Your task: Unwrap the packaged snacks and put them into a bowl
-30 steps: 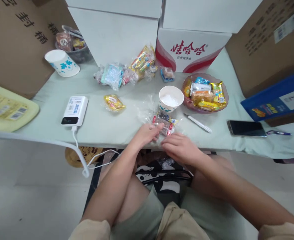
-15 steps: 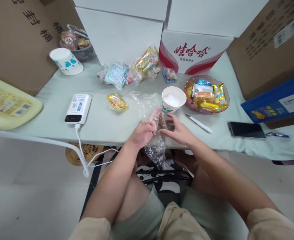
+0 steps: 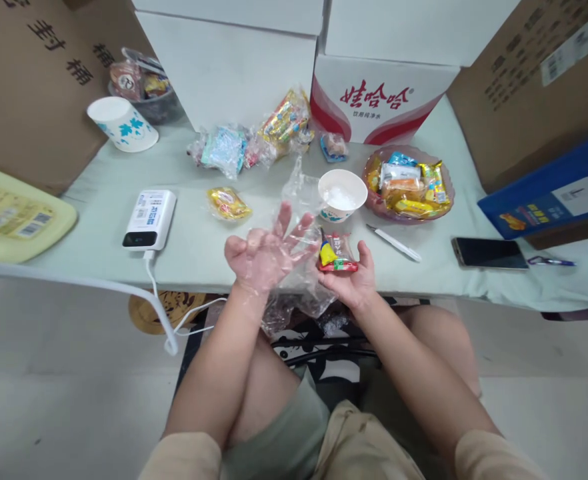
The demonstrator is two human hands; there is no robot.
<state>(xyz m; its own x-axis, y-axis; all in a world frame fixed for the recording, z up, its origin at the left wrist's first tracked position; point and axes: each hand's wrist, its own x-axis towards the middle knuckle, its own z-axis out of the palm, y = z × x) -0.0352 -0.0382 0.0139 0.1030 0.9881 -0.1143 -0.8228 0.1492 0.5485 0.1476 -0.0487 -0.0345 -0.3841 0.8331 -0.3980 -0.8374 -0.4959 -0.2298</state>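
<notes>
My left hand (image 3: 267, 253) is raised over the table's front edge with its fingers spread, and a clear plastic bag (image 3: 299, 287) is wrapped over it; the bag hangs down below the wrist. My right hand (image 3: 350, 280) lies palm up beside it and cradles small red and yellow snack packets (image 3: 337, 255). A paper cup (image 3: 343, 195) with something white inside stands just behind both hands. More clear plastic (image 3: 300, 190) rises behind my left fingers.
A pink bowl (image 3: 447, 200) of wrapped snacks sits right of the cup, with a white knife-like tool (image 3: 393, 243) and a phone (image 3: 489, 253) nearer me. A power bank (image 3: 150, 219), a yellow packet (image 3: 227, 203) and snack bags (image 3: 254, 140) lie left. Cartons line the back.
My left hand has risen off the table and spread its fingers inside the clear bag. My right hand has turned palm up, now with the snack packets in it.
</notes>
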